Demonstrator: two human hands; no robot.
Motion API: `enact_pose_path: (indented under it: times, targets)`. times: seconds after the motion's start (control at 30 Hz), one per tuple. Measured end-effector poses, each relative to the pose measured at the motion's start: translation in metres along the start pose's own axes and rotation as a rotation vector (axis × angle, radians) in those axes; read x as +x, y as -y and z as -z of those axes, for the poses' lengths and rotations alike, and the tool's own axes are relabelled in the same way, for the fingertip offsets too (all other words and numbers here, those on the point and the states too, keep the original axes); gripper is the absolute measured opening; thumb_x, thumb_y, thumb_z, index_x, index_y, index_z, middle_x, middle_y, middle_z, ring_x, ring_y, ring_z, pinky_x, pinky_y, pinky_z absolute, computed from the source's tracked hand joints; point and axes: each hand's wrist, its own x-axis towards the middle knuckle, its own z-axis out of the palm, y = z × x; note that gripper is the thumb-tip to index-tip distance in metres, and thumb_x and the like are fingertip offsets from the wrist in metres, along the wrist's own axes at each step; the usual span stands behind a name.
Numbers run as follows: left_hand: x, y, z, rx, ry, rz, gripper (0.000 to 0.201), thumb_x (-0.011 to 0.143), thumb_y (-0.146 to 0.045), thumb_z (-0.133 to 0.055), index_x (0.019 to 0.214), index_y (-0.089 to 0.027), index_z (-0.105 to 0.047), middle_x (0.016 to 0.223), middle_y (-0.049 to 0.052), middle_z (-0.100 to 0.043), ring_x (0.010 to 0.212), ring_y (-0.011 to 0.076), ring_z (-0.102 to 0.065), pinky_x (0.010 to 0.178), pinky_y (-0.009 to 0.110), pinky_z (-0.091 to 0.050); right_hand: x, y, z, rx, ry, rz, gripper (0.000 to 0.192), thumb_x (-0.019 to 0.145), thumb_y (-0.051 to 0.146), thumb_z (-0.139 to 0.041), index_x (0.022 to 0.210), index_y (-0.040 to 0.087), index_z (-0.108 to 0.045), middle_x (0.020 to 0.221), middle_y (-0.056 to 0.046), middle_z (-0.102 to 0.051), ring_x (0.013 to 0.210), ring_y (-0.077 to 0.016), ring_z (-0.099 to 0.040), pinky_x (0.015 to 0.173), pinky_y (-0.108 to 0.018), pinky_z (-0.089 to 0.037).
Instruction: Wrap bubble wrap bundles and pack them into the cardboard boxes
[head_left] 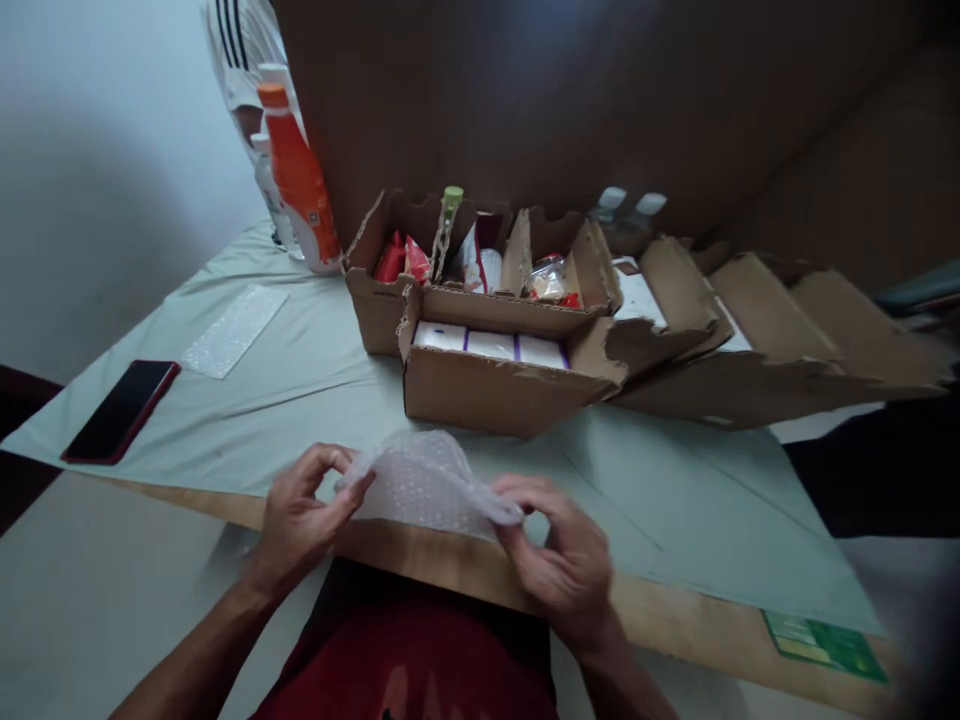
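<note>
A clear piece of bubble wrap [427,485] is stretched between my two hands, above the table's front edge. My left hand [304,510] pinches its left end between thumb and fingers. At the other end, my right hand [559,550] grips a folded or rolled edge of the wrap. The upper rim of the sheet bows upward in the middle. Just beyond it stands a small cardboard box [495,395] holding white packs with purple edges [491,345].
Behind are cardboard bins [367,300] with red packets [401,258] and other wrapped goods. An orange bottle [300,180] stands at the back left, near a person's white sleeve [244,50]. On the left lie a phone [120,412] and a flat bubble-wrap piece [235,330].
</note>
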Motion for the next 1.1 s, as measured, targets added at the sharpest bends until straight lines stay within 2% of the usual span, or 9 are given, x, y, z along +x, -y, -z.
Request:
enact_pose_path:
  times: [0.1, 0.2, 0.27, 0.4, 0.57, 0.77, 0.87, 0.97, 1.1]
  targets:
    - [0.039, -0.038, 0.002, 0.022, -0.202, -0.338, 0.02, 0.089, -0.029, -0.069, 0.083, -0.026, -0.05, 0.09, 0.001, -0.073, 0.09, 0.0205, -0.07, 0.08, 0.034, -0.056, 0.045, 0.012, 0.035, -0.03, -0.187, 0.19, 0.016, 0.09, 0.02, -0.07, 0.102, 0.029, -0.066, 0.099, -0.004, -0.077, 0.09, -0.0226, -0.074, 0.077, -0.039, -0.058]
    - [0.106, -0.07, -0.01, 0.218, -0.211, -0.461, 0.018, 0.088, -0.033, -0.065, 0.078, -0.024, -0.052, 0.085, 0.002, -0.072, 0.088, 0.0201, -0.068, 0.085, 0.035, -0.054, 0.102, 0.0, 0.059, -0.215, -0.331, 0.16, 0.006, 0.089, 0.028, -0.071, 0.092, 0.026, -0.066, 0.094, -0.004, -0.075, 0.086, -0.0219, -0.071, 0.079, -0.037, -0.055]
    - [0.149, -0.083, -0.021, 0.32, -0.04, -0.392, 0.012, 0.085, -0.03, -0.065, 0.08, -0.021, -0.057, 0.081, 0.001, -0.07, 0.078, 0.0175, -0.065, 0.078, 0.032, -0.052, 0.135, -0.018, 0.069, -0.303, -0.235, 0.026, 0.009, 0.089, 0.032, -0.069, 0.089, 0.024, -0.065, 0.086, -0.003, -0.072, 0.077, -0.02, -0.068, 0.073, -0.034, -0.052]
    - [0.2, -0.092, -0.043, 0.589, 0.337, -0.211, 0.018, 0.078, -0.025, -0.071, 0.094, -0.018, -0.07, 0.08, 0.002, -0.071, 0.075, 0.0197, -0.065, 0.071, 0.029, -0.048, 0.174, -0.051, 0.078, -0.509, 0.242, -0.201, 0.011, 0.079, 0.03, -0.069, 0.08, 0.02, -0.064, 0.071, 0.0, -0.066, 0.063, -0.0154, -0.057, 0.058, -0.028, -0.039]
    - [0.222, -0.089, -0.069, 0.891, 0.539, -0.235, 0.011, 0.076, -0.023, -0.069, 0.084, -0.022, -0.076, 0.078, 0.006, -0.073, 0.08, 0.0249, -0.069, 0.069, 0.03, -0.048, 0.196, -0.057, 0.067, -0.898, 0.603, -0.229, 0.01, 0.077, 0.029, -0.07, 0.072, 0.02, -0.067, 0.066, -0.002, -0.067, 0.061, -0.0162, -0.057, 0.054, -0.027, -0.031]
    - [0.229, -0.089, -0.073, 1.032, 0.67, -0.242, 0.011, 0.076, -0.031, -0.074, 0.074, -0.02, -0.073, 0.073, 0.008, -0.071, 0.08, 0.0296, -0.07, 0.071, 0.034, -0.051, 0.199, -0.058, 0.057, -1.112, 0.718, -0.133, 0.013, 0.079, 0.031, -0.075, 0.074, 0.019, -0.072, 0.07, -0.01, -0.072, 0.065, -0.0227, -0.066, 0.057, -0.03, -0.04]
    - [0.218, -0.094, -0.054, 0.996, 0.522, -0.252, 0.017, 0.075, -0.036, -0.077, 0.075, -0.02, -0.071, 0.072, 0.007, -0.067, 0.084, 0.0328, -0.07, 0.078, 0.04, -0.052, 0.191, -0.058, 0.079, -1.044, 0.518, -0.021, 0.022, 0.082, 0.043, -0.074, 0.081, 0.021, -0.073, 0.062, -0.006, -0.068, 0.058, -0.0206, -0.062, 0.055, -0.03, -0.039]
    - [0.205, -0.102, -0.039, 0.723, 0.449, -0.344, 0.019, 0.084, -0.038, -0.066, 0.076, -0.022, -0.069, 0.075, 0.005, -0.065, 0.083, 0.0274, -0.068, 0.08, 0.036, -0.05, 0.187, -0.048, 0.099, -0.808, 0.373, 0.032, 0.037, 0.096, 0.054, -0.053, 0.086, 0.023, -0.071, 0.067, -0.004, -0.069, 0.062, -0.0198, -0.06, 0.06, -0.032, -0.041]
    - [0.209, -0.104, -0.042, 0.444, 0.851, -0.28, 0.042, 0.097, -0.047, -0.044, 0.069, -0.022, -0.063, 0.065, 0.001, -0.059, 0.062, 0.0179, -0.057, 0.065, 0.028, -0.043, 0.196, -0.043, 0.09, -0.441, 0.758, -0.077, 0.059, 0.103, 0.062, -0.027, 0.067, 0.023, -0.055, 0.066, -0.002, -0.064, 0.06, -0.0166, -0.056, 0.061, -0.03, -0.04]
